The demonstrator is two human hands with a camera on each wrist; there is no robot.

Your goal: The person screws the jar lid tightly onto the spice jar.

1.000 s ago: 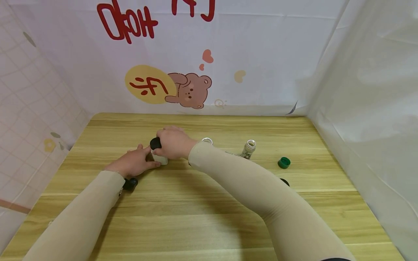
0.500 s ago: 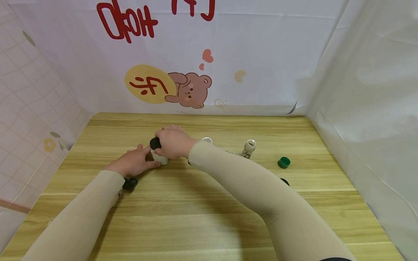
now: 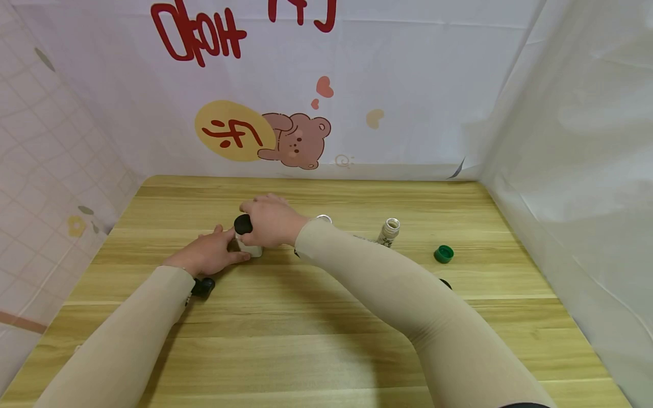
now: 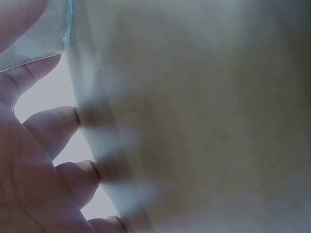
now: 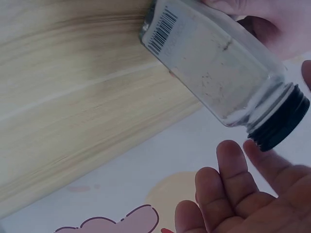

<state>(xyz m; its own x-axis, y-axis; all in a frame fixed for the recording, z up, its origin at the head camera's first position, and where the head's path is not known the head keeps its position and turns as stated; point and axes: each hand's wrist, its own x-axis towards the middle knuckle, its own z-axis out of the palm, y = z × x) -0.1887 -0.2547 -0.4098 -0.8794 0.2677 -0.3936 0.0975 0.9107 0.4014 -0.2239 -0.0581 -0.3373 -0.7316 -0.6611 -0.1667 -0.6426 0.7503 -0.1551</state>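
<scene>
Head view: the jar [image 3: 251,249] rests on the desk [image 3: 306,351], pinched between thumb and forefinger of the left hand [image 3: 211,255]; fingers [image 5: 232,160] of the right hand [image 3: 272,222] spread loosely about its black cap [image 3: 242,224]; whether the thumb touches it I cannot tell.

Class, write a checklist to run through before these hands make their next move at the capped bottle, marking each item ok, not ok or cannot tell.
1. Left hand steadies the clear bottle: ok, its thumb and a finger pinch it.
2. Black cap sits on that bottle's neck: ok.
3. Black cap fully tightened: cannot tell.
4. Right hand firmly grips the cap: not ok, its fingers look loose.
5. Second bottle, further right, is capped: not ok, its mouth is bare.
6. Green cap is visible: ok, on the table.
</scene>
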